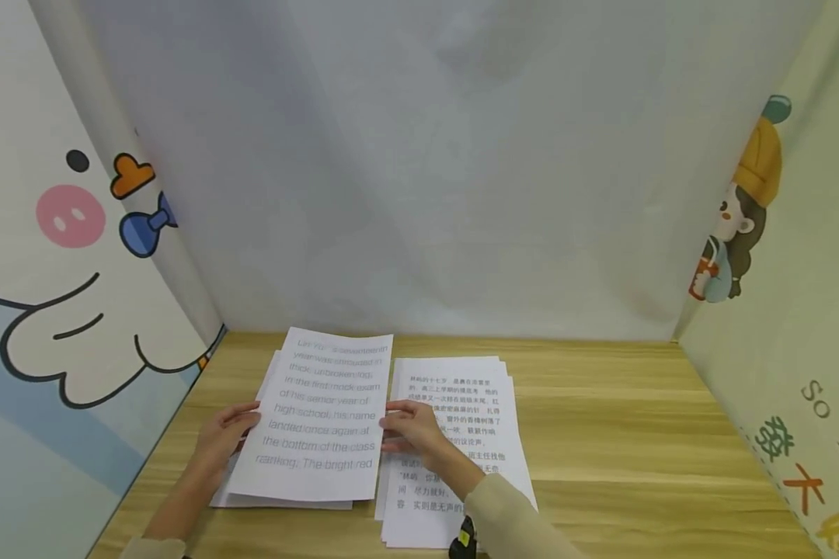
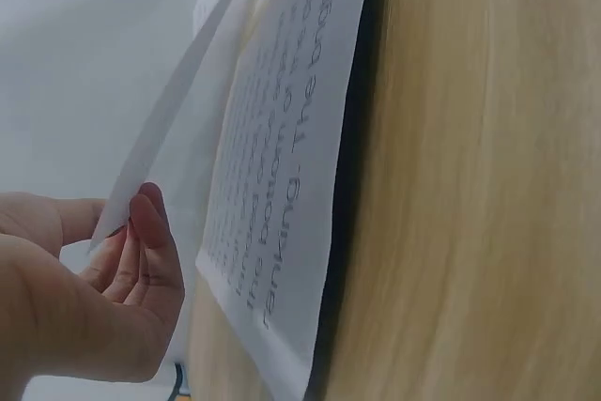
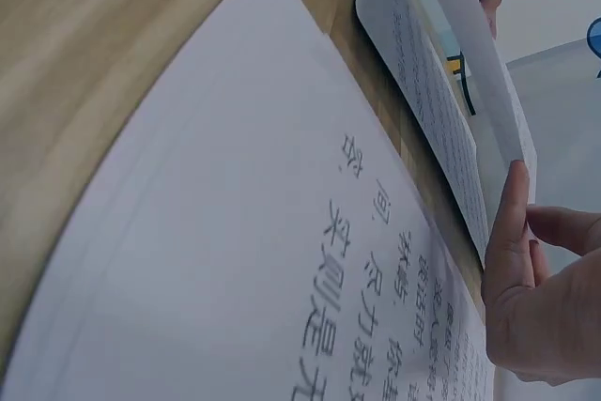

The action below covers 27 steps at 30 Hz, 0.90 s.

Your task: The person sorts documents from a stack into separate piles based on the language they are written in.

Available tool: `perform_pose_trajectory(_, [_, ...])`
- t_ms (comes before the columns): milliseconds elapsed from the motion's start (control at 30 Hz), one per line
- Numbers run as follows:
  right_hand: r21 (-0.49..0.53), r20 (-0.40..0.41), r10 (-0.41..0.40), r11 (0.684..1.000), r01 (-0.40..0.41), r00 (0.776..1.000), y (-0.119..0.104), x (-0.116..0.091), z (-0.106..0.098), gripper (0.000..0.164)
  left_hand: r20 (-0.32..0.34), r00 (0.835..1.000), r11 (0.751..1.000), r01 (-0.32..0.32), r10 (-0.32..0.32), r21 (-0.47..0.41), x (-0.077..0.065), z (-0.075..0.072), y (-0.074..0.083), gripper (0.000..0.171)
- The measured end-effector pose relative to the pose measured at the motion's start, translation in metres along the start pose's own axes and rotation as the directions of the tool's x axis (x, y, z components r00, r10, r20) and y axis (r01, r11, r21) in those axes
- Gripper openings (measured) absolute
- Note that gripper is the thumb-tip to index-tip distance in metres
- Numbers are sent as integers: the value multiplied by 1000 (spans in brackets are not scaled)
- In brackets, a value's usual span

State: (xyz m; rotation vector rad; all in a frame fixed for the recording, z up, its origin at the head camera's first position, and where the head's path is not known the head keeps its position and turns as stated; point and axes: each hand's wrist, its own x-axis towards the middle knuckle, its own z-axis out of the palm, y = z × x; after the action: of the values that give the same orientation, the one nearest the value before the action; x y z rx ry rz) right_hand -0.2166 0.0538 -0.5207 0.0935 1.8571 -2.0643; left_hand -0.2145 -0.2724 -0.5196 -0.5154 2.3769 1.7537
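Observation:
A sheet of paper [image 1: 315,419] printed in English is held up between both hands, raised above a left paper stack [image 2: 272,166] that also carries English text. My left hand [image 1: 225,435] pinches its left edge; the left wrist view shows thumb and fingers on either side of the sheet. On the opposite edge, my right hand [image 1: 416,435] pinches the paper between thumb and fingers. Below the right forearm lies a second stack of paper [image 3: 216,185] with Chinese text, its sheets slightly fanned. Part of that stack is hidden by the right hand and sleeve.
Both stacks lie side by side on a wooden table [image 1: 615,450]. A pale backdrop [image 1: 419,178] rises at the table's far edge. Cartoon-printed panels stand on the left and right. A black and yellow wrist device [image 1: 464,537] shows at the right sleeve.

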Motion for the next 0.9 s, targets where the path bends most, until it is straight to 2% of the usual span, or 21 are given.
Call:
perform_pose_trajectory(100, [17, 4, -4, 1000, 4, 1000, 0, 4, 14, 43, -25, 1000, 1000, 8, -7, 9, 5, -8, -6, 49])
perform_pose_trajectory(233, [33, 13, 1, 999, -2, 1000, 0, 9, 30, 43, -69, 996, 997, 65, -63, 28, 9, -16, -16, 47])
perform_pose_trajectory(367, [16, -12, 21, 1000, -21, 1000, 0, 13, 39, 43, -90, 992, 996, 87, -83, 37, 11, -22, -24, 47])
perform_pose_trajectory(567, [-3, -49, 52, 999, -52, 997, 2, 17, 42, 42, -95, 993, 996, 80, -76, 42, 13, -25, -27, 47])
perform_pose_trajectory(900, [-14, -16, 59, 998, -60, 998, 5, 18, 36, 42, -122, 989, 995, 93, -87, 44, 19, -17, -30, 46])
